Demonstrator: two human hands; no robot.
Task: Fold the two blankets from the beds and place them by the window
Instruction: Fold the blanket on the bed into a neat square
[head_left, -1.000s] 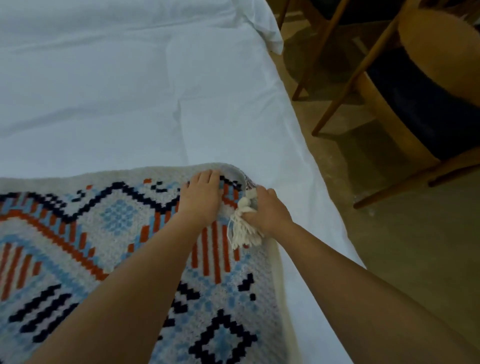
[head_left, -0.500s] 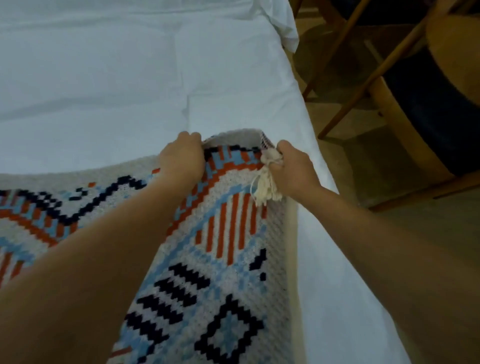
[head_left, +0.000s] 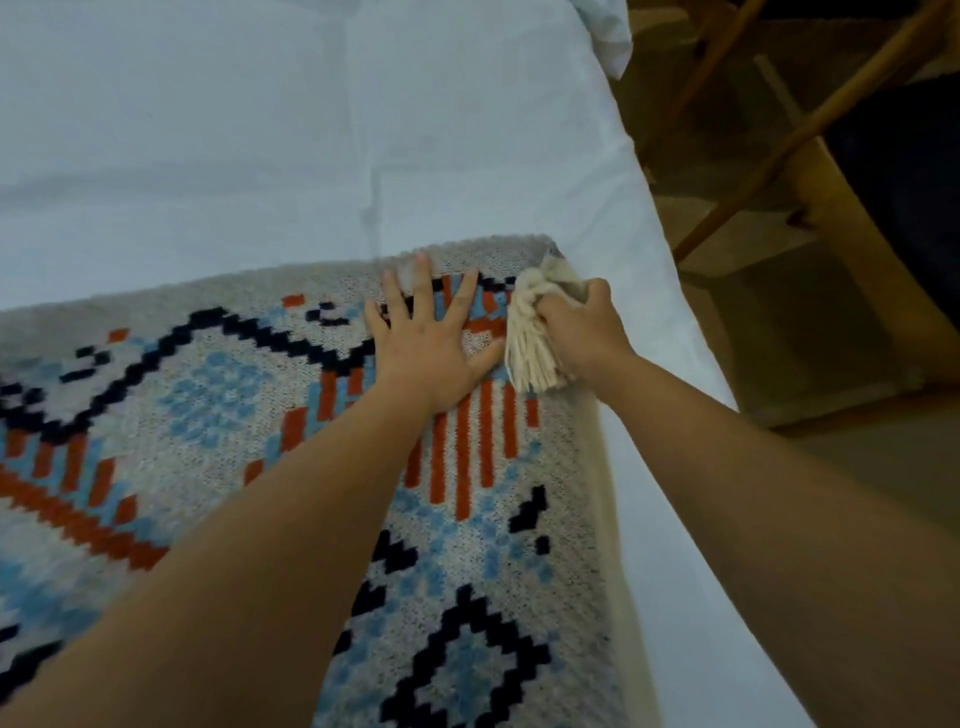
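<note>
- at the blanket's far right corner, the right hand (head_left: 576, 332) is closed around a cream tassel (head_left: 532, 353); the left hand (head_left: 431, 348) lies flat, fingers spread, just beside it.
- the patterned blanket (head_left: 260, 467) lies on the white bed (head_left: 260, 130), its far edge running crosswise, its right edge along the bed's side.
- a wooden chair (head_left: 841, 228) stands on the floor to the right, apart from the bed.

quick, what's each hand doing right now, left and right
Left hand: open, flat on the blanket, holding nothing.
Right hand: closed on the blanket's corner, by the cream tassel.
</note>
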